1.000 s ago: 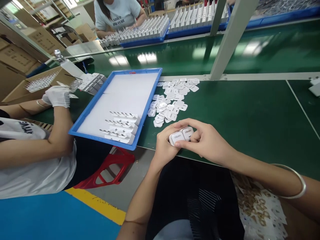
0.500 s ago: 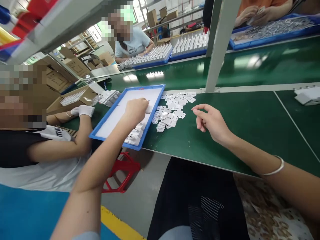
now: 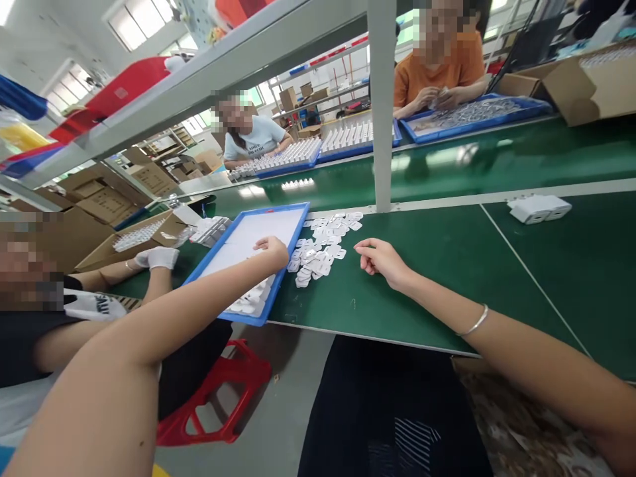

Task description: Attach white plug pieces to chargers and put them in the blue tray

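My left hand [image 3: 274, 252] reaches over the blue-rimmed tray [image 3: 294, 246], wrist bent and fingers loosely bent toward the left; I make out nothing in them. White flat plastic pieces [image 3: 252, 301] lie in the tray's near corner, partly behind my forearm. Beside the tray's right rim, a loose pile of similar white pieces [image 3: 315, 258] is spread on the green table. My right hand [image 3: 385, 264] hovers just right of that pile, fingers partly curled and apart, with nothing seen in it.
White plug-like housings [image 3: 539, 209] stand on the table at the right. A metal post [image 3: 380, 112] rises behind the pile. At the left, a co-worker's gloved hand [image 3: 163, 258] is near a carton [image 3: 144, 238]. A red stool [image 3: 223, 397] stands below.
My left hand has turned from the tray's right side, its fingers now pointing left over the tray. The right hand stays beside the pile. The camera view has shifted up and right.
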Action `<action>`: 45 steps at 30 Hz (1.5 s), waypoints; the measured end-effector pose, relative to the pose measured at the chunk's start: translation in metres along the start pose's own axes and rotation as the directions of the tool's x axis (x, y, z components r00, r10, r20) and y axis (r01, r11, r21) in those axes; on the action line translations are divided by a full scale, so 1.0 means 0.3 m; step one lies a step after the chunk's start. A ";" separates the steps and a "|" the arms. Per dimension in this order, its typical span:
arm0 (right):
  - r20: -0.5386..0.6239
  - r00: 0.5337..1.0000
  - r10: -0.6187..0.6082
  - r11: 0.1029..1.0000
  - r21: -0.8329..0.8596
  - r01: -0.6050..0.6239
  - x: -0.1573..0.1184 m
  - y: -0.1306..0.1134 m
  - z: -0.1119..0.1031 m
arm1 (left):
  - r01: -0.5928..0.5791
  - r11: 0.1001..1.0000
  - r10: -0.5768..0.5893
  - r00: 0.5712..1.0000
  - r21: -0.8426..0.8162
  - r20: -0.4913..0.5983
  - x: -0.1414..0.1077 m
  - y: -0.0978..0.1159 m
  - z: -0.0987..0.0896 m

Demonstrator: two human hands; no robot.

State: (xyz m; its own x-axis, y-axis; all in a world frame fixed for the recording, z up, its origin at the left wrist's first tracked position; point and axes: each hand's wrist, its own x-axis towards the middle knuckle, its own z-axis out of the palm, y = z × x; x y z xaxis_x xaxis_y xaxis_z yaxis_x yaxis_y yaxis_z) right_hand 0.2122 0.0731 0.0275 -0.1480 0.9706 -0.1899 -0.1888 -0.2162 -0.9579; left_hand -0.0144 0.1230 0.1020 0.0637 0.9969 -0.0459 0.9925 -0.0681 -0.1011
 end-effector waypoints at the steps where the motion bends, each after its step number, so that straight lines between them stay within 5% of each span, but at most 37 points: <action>1: 0.003 1.000 0.002 1.000 0.000 -0.002 0.005 0.000 0.002 | 0.002 0.999 -0.003 1.000 0.047 0.027 0.000 0.006 -0.012; 5: -0.003 1.000 0.003 1.000 -0.013 -0.003 0.027 -0.006 0.011 | -0.057 0.967 0.029 0.993 0.249 0.114 -0.015 0.064 -0.087; 9: -0.008 1.000 -0.019 0.998 -0.064 0.018 0.057 -0.023 0.012 | -0.248 0.891 0.216 0.968 0.380 0.124 -0.070 0.119 -0.174; 12: -0.039 0.997 -0.064 0.989 -0.137 0.058 0.082 -0.041 0.004 | -0.405 0.842 0.450 0.891 0.355 -0.050 -0.117 0.133 -0.152; 14: -0.075 0.991 -0.111 0.973 -0.210 0.093 0.099 -0.064 -0.012 | -0.506 0.849 0.528 0.805 0.152 -0.270 -0.141 0.139 -0.077; 16: -0.119 0.978 -0.171 0.942 -0.309 0.127 0.115 -0.103 -0.051 | -0.603 0.783 0.485 0.745 -0.153 -0.457 -0.161 0.145 0.031; 18: -0.183 0.953 -0.240 0.889 -0.435 0.140 0.125 -0.157 -0.125 | -0.595 0.684 0.369 0.782 -0.423 -0.502 -0.183 0.150 0.146; 20: -0.290 0.905 -0.310 0.816 -0.570 0.097 0.120 -0.215 -0.241 | -0.476 0.601 0.206 0.869 -0.643 -0.450 -0.217 0.150 0.244; 22: -0.450 0.814 -0.367 0.744 -0.668 -0.034 0.097 -0.258 -0.386 | -0.344 0.475 0.016 0.924 -0.810 -0.383 -0.258 0.147 0.311; 25: -0.667 0.657 -0.350 0.682 -0.663 -0.310 0.042 -0.272 -0.606 | -0.244 0.277 -0.223 0.924 -0.929 -0.309 -0.308 0.145 0.349; 28: -0.769 0.578 -0.273 0.635 -0.596 -0.491 -0.004 -0.237 -0.757 | -0.239 0.250 -0.228 0.927 -0.938 -0.297 -0.323 0.151 0.345; 31: -0.767 0.576 -0.283 0.590 -0.613 -0.526 -0.022 -0.197 -0.810 | -0.322 0.298 -0.090 0.928 -0.899 -0.363 -0.320 0.156 0.342; 37: -0.678 0.623 -0.390 0.547 -0.715 -0.435 -0.033 -0.239 -0.710 | -0.476 0.426 -0.004 0.849 -0.769 -0.528 -0.309 0.165 0.354; 43: -0.276 0.873 -0.403 0.514 -0.857 -0.033 -0.102 -0.225 -0.357 | -0.648 0.646 0.233 0.670 -0.403 -0.704 -0.333 0.249 0.291; 45: -0.065 0.934 -0.350 0.553 -0.820 0.150 -0.129 -0.188 -0.225 | -0.639 0.699 0.267 0.651 -0.322 -0.711 -0.338 0.279 0.274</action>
State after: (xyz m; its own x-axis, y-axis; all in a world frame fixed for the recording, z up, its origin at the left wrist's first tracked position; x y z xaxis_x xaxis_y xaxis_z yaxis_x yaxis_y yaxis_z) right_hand 0.2940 0.0549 0.0744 -0.0090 0.9895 0.1443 0.6693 0.1132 -0.7343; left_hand 0.0536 0.0130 0.0165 0.3808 0.6581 0.6496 0.6861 -0.6720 0.2786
